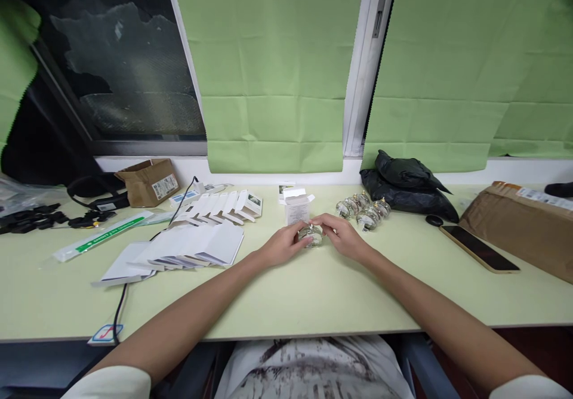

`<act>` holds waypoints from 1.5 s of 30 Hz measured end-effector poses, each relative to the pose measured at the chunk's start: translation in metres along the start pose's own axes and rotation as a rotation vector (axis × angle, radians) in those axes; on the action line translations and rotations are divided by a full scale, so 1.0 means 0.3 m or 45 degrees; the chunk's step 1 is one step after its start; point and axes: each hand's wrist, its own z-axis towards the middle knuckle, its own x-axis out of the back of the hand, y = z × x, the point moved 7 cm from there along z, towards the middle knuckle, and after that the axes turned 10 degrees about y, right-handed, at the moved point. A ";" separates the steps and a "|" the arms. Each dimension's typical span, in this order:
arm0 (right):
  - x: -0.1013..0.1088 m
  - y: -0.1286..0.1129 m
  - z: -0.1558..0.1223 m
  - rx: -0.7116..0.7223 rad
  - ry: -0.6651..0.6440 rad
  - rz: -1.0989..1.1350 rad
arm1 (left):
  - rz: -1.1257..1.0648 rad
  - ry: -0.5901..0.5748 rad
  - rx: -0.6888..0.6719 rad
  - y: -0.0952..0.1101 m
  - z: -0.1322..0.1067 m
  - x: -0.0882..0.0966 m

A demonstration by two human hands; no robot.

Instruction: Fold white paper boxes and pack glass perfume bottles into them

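A small, clear, round glass-like ornament [316,235] stands on the table between my two hands. My left hand [283,246] grips it from the left, thumb across its front and fingers behind. My right hand [344,235] has its fingers bent and pinched at the ornament's upper right side. The fingers partly cover its top. Just behind them an upright white carton [296,208] has its flaps open at the top. Several similar shiny ornaments [367,216] with gold-coloured tops lie in a group beyond my right hand.
Flattened white cartons [192,245] and a row of white boxes [224,206] lie left. A black cable [120,306] crosses the table there. Rightward are black plastic parcels [407,187], a phone [478,249] and a brown package [519,226]. A cardboard box [145,184] stands back left.
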 end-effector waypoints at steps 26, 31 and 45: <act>-0.003 -0.016 -0.006 0.164 -0.034 -0.211 | -0.028 0.014 -0.001 -0.011 0.001 -0.004; -0.002 -0.027 0.010 0.166 -0.048 -0.283 | -0.025 0.008 -0.007 -0.010 0.001 -0.005; -0.005 -0.008 0.004 0.150 -0.031 -0.225 | -0.017 0.003 0.002 -0.016 0.002 -0.006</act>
